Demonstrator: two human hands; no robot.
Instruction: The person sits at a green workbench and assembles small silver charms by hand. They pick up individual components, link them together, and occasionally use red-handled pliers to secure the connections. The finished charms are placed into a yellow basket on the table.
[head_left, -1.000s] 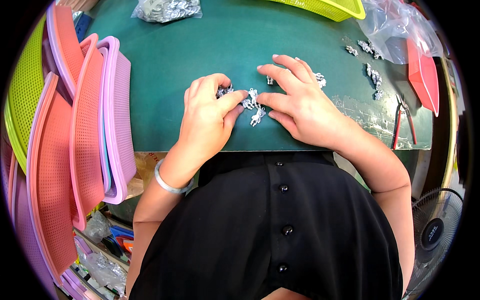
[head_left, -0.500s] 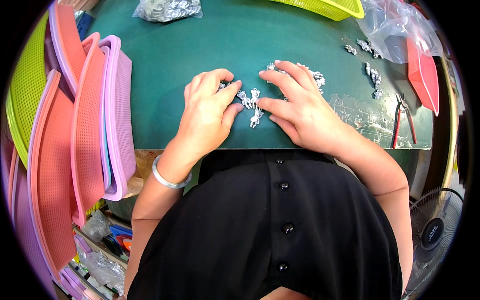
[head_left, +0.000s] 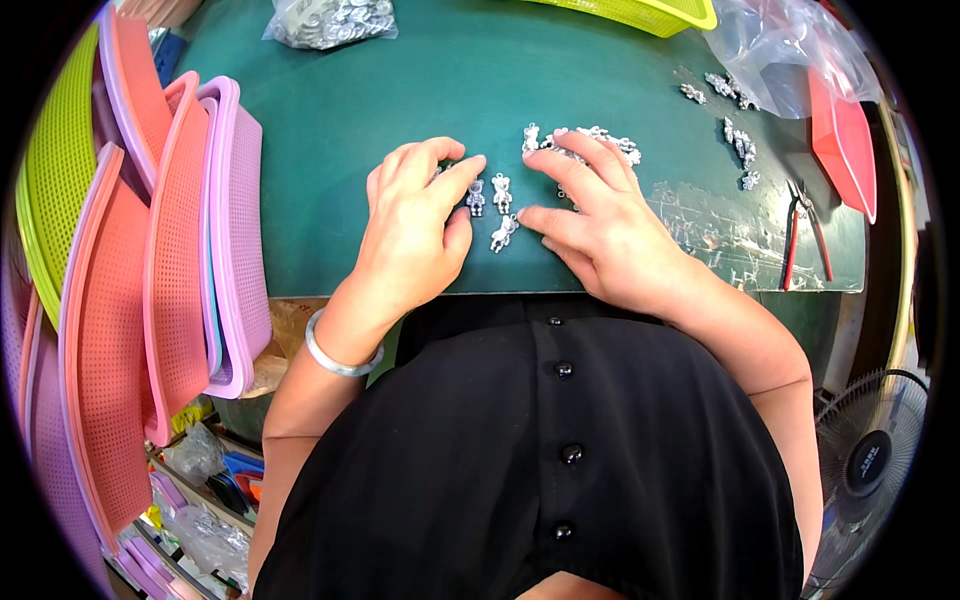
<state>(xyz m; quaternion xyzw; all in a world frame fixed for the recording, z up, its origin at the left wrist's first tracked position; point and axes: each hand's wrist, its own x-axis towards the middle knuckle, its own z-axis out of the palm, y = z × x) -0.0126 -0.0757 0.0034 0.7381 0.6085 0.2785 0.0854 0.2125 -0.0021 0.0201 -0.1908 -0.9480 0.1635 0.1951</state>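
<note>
Small silver bear-shaped charms lie on the green table between my hands. One bear charm (head_left: 475, 197) stands by my left hand (head_left: 412, 212), whose bent fingers and thumb are apart; a bit more silver metal shows under those fingers. A second bear charm (head_left: 502, 193) lies just right of it, and a third bear charm (head_left: 504, 233) is tilted below them, at a fingertip of my right hand (head_left: 612, 215). That hand is spread with its palm down. Its upper fingers rest at a heap of charms (head_left: 622, 146), which it partly covers.
Red-handled pliers (head_left: 806, 235) lie at the right, near more loose charms (head_left: 740, 142) and a red tray (head_left: 843, 150). A clear plastic bag (head_left: 795, 55), a green basket (head_left: 660, 15) and a bag of silver pieces (head_left: 330, 22) sit farther back. Stacked baskets (head_left: 240, 230) line the left.
The clustered charms between my hands are now spaced apart, and two lie more upright. The lowest one has shifted slightly up and left and tilted. My right fingers have moved slightly; my left hand barely.
</note>
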